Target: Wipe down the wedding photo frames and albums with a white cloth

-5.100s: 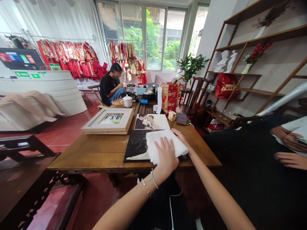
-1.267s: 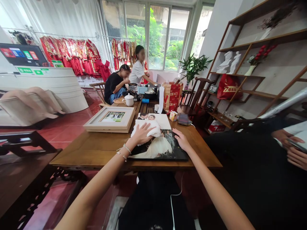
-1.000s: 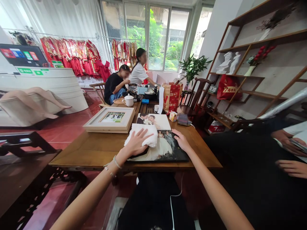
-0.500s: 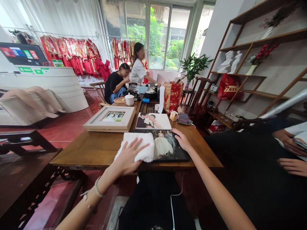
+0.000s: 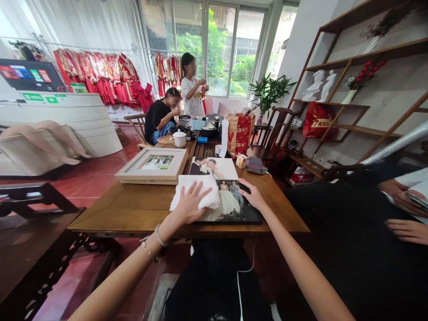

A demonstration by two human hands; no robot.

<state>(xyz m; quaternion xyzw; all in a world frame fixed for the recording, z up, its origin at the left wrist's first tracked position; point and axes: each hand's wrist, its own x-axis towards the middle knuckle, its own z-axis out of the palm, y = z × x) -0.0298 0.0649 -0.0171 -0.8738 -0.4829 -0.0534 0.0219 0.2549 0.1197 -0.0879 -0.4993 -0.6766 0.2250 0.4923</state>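
Observation:
A dark photo print (image 5: 234, 206) of a wedding couple lies near the front edge of the wooden table (image 5: 133, 209). My left hand (image 5: 189, 205) presses flat, fingers spread, on a white cloth (image 5: 197, 191) that covers the print's left part. At the print's right edge my right hand (image 5: 251, 195) rests with fingers stretched out, holding it down. A second, lighter wedding print (image 5: 214, 168) lies just behind.
A stack of pale picture frames (image 5: 153, 166) sits at the table's left. Farther back are a white teapot (image 5: 178, 139), a red paper bag (image 5: 239, 132) and a phone (image 5: 256, 165). Two people are at the far end. Another person's hands (image 5: 403, 209) are at the right.
My left hand has slid the white cloth across the print: from its right part to the upper left, then toward the near left edge, and now back up a little. The far standing person straightened up.

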